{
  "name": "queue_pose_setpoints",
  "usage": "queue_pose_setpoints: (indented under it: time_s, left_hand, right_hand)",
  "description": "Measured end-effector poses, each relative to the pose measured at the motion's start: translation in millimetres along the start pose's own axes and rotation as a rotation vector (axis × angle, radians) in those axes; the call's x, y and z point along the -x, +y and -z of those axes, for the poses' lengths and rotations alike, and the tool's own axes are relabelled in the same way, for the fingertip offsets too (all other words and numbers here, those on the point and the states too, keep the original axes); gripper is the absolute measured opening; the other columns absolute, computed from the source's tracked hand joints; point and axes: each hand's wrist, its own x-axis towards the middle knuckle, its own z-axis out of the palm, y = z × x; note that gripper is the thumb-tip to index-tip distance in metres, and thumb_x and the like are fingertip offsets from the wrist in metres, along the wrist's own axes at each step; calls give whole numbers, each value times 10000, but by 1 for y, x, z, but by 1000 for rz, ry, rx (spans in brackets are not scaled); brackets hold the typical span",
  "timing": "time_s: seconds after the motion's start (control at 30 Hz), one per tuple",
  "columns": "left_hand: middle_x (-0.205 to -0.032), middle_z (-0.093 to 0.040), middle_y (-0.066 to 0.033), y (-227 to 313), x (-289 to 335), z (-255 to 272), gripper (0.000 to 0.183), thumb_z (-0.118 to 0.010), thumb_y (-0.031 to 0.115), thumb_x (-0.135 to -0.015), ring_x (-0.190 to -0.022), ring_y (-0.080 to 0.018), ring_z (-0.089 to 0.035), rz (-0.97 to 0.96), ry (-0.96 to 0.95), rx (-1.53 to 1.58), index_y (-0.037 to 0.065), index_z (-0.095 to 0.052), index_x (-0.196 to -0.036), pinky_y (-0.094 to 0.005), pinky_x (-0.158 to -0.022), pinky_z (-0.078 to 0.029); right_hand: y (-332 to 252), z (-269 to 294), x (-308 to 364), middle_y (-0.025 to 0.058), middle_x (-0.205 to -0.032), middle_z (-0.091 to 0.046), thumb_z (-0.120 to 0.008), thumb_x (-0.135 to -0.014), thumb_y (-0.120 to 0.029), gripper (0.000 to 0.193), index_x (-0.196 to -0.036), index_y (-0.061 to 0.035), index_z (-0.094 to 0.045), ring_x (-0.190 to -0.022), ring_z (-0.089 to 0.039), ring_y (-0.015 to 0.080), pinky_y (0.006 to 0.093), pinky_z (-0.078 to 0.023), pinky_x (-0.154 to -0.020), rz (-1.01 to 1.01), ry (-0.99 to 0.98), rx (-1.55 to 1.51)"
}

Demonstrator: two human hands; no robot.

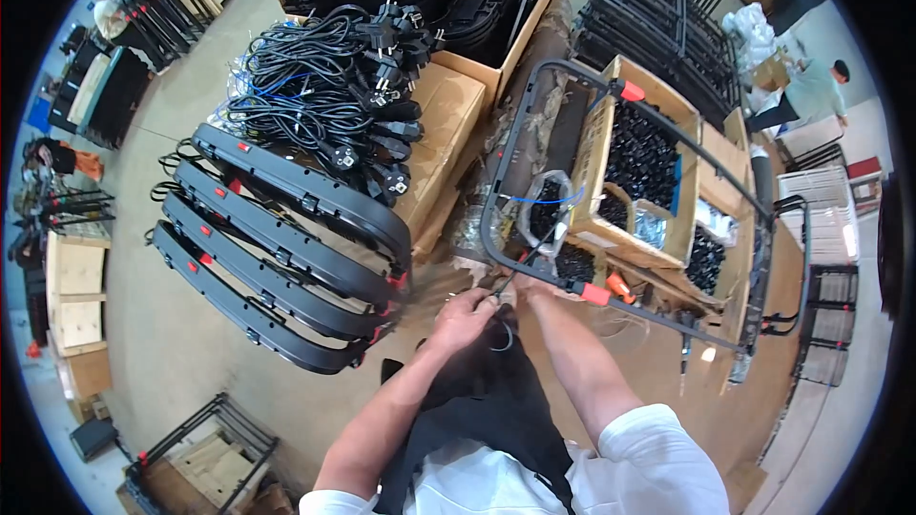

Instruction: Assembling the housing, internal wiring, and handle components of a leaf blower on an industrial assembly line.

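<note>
Both hands meet at the near bar of a black tubular frame (534,272): the left hand (465,317) and right hand (528,294) pinch a thin black cable (503,332) there. Curved black panels (286,248) lie stacked to the left, beside bundled power cords (324,86).

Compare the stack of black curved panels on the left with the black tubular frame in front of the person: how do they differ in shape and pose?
The curved panels are broad, solid strips, four stacked overlapping; the tubular frame is one thin, open rectangular outline. The panels lie beside the bundle of power cords, untouched; the frame rests over cardboard boxes, with the left hand and right hand at its near bar. Both are black with red parts.
</note>
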Motion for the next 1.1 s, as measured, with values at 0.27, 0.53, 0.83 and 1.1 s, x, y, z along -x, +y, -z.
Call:
queue_pose_setpoints:
  time_s: [0.27, 0.53, 0.83, 1.1]
  left_hand:
    - [-895, -750, -146, -48, 1, 0, 378, -621, 350, -1003, -863, -259, -720, 109, 76, 226, 29, -750, -1156, -384, -812, -551]
    - [-782, -598, 33, -12, 8, 6, 284, -603, 253, -1060, -707, -60, -537, 189, -88, 456, 16, -747, -1125, -243, -654, -441]
    - [-794, -539, 70, 11, 10, 2, 277, -576, 239, -1092, -651, -34, -458, 221, -121, 365, 17, -702, -1201, -206, -575, -375]
    - [-828, -581, 47, -2, 8, 9, 269, -595, 224, -1096, -731, -53, -514, 234, -100, 434, -2, -724, -1165, -224, -671, -433]
  right_hand:
    - [-28, -10, 43, 115, -739, -748, -699, -905, -190, 207, -806, -14, -744, -633, -754, 251, 387, -606, -573, -97, -84, -528]
    - [-33, -34, 44, 98, -831, -729, -636, -979, -179, 144, -956, -64, -719, -619, -717, 290, 477, -624, -527, -636, -262, -1458]
    - [-20, -37, 65, 69, -889, -674, -551, -1111, -235, 158, -1139, -118, -654, -629, -575, 191, 326, -440, -497, -761, -369, -2224]
    - [8, 73, 174, -24, -837, -506, -509, -1137, -383, 320, -1290, -118, -601, -588, -467, 107, 268, -327, -488, -640, -546, -2336]
